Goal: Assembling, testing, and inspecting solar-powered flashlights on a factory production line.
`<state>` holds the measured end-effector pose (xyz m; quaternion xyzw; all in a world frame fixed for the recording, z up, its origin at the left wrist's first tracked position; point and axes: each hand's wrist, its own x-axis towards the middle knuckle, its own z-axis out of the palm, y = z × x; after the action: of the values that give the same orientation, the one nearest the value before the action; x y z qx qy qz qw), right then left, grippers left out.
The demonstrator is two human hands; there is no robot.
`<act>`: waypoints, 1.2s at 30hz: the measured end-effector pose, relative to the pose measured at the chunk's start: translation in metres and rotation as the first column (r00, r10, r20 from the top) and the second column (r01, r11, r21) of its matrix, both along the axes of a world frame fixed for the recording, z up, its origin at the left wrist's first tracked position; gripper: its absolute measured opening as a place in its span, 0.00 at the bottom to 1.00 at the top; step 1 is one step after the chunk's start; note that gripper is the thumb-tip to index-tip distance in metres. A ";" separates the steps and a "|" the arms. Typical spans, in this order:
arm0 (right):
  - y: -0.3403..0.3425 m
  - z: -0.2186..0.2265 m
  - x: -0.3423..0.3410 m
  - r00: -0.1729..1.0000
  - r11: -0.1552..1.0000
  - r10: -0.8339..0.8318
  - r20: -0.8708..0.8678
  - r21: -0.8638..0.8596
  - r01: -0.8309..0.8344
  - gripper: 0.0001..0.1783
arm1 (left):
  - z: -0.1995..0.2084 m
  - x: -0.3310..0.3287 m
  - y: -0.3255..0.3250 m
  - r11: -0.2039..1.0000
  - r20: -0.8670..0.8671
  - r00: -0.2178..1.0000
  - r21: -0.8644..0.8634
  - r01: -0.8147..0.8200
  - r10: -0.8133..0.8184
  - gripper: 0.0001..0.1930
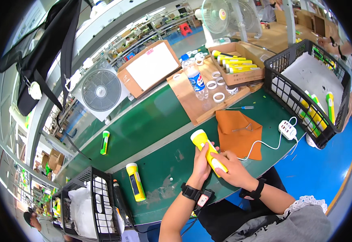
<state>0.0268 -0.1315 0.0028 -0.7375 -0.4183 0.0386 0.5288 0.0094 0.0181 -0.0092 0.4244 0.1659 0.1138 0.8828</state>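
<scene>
Both hands, left hand [201,163] and right hand [233,169], close around a yellow torch [206,151] near the green bench's [160,133] front edge, beside an orange cloth [239,131].

Lower half of the yellow flashlight [208,153] buried under both hands: left hand [200,164] wrapped behind the body, right hand [232,169] clamped over the tail end, switch side out of sight. Right forearm cut off at the bottom edge past the lacy sleeve [305,203]. Near left, black crate [88,205] sliced by the lower rim, contents just white wrapping, too bunched to read. Far right, another person's hand [328,41] barely in at the rim, rest gone. Small metal piece on the orange cloth [240,133] too tiny to identify. Far shelves smeared to blur.
</scene>
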 end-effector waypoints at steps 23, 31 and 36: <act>-0.030 -0.008 0.000 0.940 0.940 0.331 0.085 0.059 -0.337 0.25 | 0.011 0.004 -0.003 0.945 -0.011 0.972 0.237 -0.226 0.235 0.17; -0.023 -0.009 0.006 0.937 0.940 0.342 -0.078 0.013 -0.342 0.43 | 0.006 0.001 -0.005 0.926 0.126 0.963 0.271 -0.263 0.236 0.18; -0.015 0.007 0.006 0.763 0.997 -0.006 -0.646 -0.063 -0.046 0.39 | 0.009 -0.002 -0.029 0.934 0.225 0.970 0.315 -0.166 0.096 0.20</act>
<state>0.0327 -0.1467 0.0094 -0.6941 -0.2171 0.3112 0.6117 0.0069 -0.0104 -0.0003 0.5408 0.0799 0.2423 0.8015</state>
